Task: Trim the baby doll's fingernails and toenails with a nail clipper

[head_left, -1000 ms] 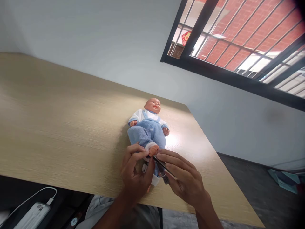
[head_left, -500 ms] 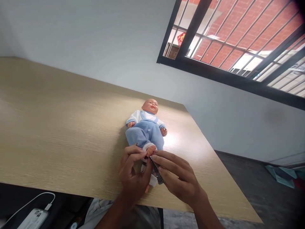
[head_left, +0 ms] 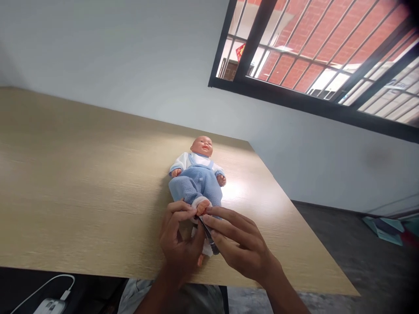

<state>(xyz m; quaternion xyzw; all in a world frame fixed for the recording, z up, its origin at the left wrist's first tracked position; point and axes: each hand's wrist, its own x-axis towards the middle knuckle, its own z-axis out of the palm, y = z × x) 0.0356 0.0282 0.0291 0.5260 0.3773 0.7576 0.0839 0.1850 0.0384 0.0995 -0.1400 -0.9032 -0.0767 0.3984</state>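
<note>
Table (head_left: 98,183) and window (head_left: 309,56) drifted left in view; fingers (head_left: 225,225) grip doll's foot (head_left: 203,207) and tool (head_left: 208,235).

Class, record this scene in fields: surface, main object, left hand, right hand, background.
Surface: pale wood-grain table
Main object: baby doll in blue fleece overalls and white top, lying face up
Left hand: fingertips against the doll's raised foot
Right hand: holding a slim dark tool, type unclear
Background: plain grey-white wall, dark-framed barred window

no readable text, red-and-yellow sign (head_left: 240,52) beyond the barred window (head_left: 314,52), its markings too small to read
</note>
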